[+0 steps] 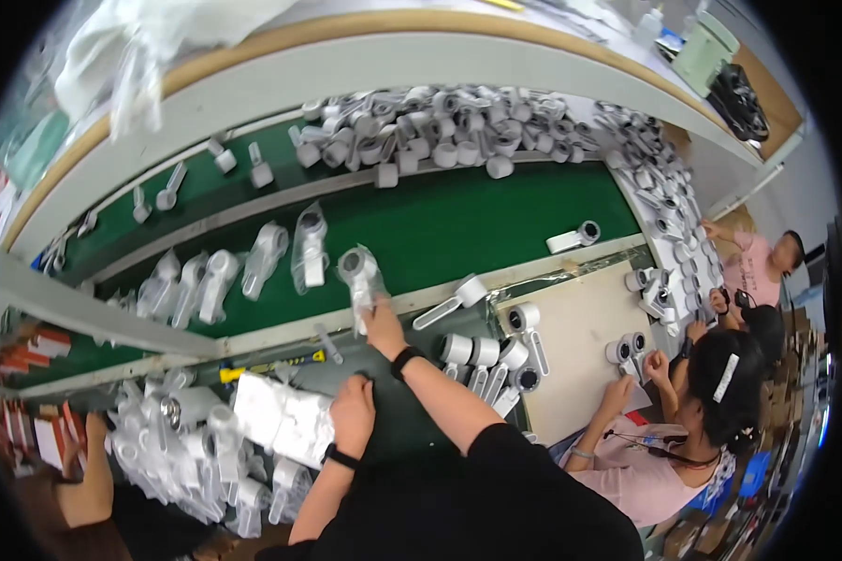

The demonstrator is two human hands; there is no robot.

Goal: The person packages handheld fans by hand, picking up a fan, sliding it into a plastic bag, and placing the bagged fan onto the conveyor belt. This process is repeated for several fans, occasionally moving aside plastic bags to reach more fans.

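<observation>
My right hand (pixel 382 327) is closed on the handle end of a white round-headed handheld device (pixel 357 268) in a clear plastic bag. It holds this over the near edge of the green conveyor belt (pixel 458 220). My left hand (pixel 354 411) grips a stack of clear plastic bags (pixel 283 418) above the dark bench. Bagged devices of the same kind (pixel 311 245) stand in a row on the belt to the left. Unbagged ones (pixel 484 352) lie on the bench to my right, and another (pixel 452 301) rests by the belt's edge.
A heap of bagged devices (pixel 182 439) sits at my left. Near the belt edge lies a yellow-and-blue screwdriver (pixel 273 366). Many bare devices (pixel 440 126) crowd the far shelf below an overhead shelf (pixel 421 42). Co-workers sit at right, one in pink (pixel 631 467); another person's arm (pixel 89 481) shows at left.
</observation>
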